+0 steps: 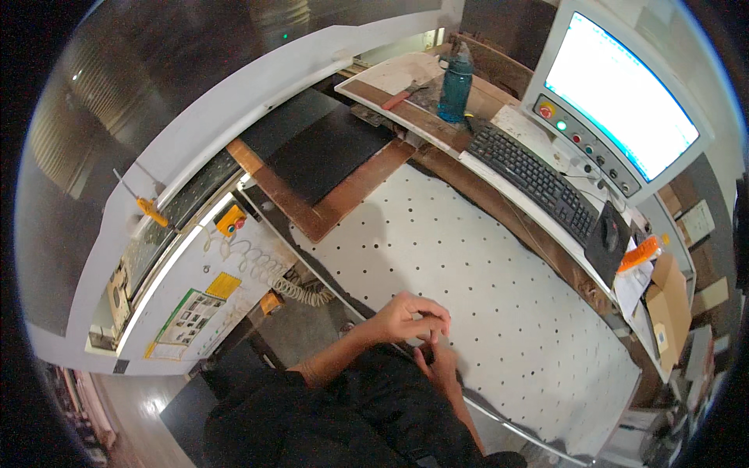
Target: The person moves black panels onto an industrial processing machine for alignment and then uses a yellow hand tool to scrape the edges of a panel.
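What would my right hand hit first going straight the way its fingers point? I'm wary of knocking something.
The right hand points up into the left hand, already touching it; beyond lies bare perforated table.

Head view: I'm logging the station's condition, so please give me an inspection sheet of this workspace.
Surface: white perforated table, mostly bare; black sheet on a brown board at its far end.
Job's things: nothing seen in either hand.
Clutter: teal bottle, red-handled tool, orange tool, cardboard box.
Hands: left hand and right hand touch fingertips at the table's near edge; whether they pinch anything small cannot be told.
Cables: coiled cord on the machine front.
Surroundings: lit monitor, keyboard, mouse.
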`<state>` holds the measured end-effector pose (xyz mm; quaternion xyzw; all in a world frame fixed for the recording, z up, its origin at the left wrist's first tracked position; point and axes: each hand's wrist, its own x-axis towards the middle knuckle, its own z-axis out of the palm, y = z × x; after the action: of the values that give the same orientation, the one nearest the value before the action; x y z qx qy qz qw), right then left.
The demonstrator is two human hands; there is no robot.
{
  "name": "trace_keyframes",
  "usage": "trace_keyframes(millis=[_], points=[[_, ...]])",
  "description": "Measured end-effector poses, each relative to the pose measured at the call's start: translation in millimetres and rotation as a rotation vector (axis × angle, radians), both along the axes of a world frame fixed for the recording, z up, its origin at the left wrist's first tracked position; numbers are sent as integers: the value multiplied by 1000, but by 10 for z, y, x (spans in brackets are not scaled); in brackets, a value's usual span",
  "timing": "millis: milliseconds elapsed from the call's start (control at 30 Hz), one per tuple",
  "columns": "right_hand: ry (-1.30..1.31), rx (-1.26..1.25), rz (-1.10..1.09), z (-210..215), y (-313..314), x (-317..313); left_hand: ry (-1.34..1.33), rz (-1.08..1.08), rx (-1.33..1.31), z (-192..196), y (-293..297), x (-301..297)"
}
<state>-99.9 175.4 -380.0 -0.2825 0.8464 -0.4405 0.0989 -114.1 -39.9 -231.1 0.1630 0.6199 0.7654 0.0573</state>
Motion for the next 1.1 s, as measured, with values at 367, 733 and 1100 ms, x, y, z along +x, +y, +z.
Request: trace_keyframes(millis=[367,733,1100], points=[[116,-41,-47,96,-24,1,-200,-252,1244,278,341,-283],[176,-46,-24,235,-64,-38,-212,-282,1182,353,423,-334],[433,-254,-61,642,-43,-75,-67,-219,980,142,300,-324]])
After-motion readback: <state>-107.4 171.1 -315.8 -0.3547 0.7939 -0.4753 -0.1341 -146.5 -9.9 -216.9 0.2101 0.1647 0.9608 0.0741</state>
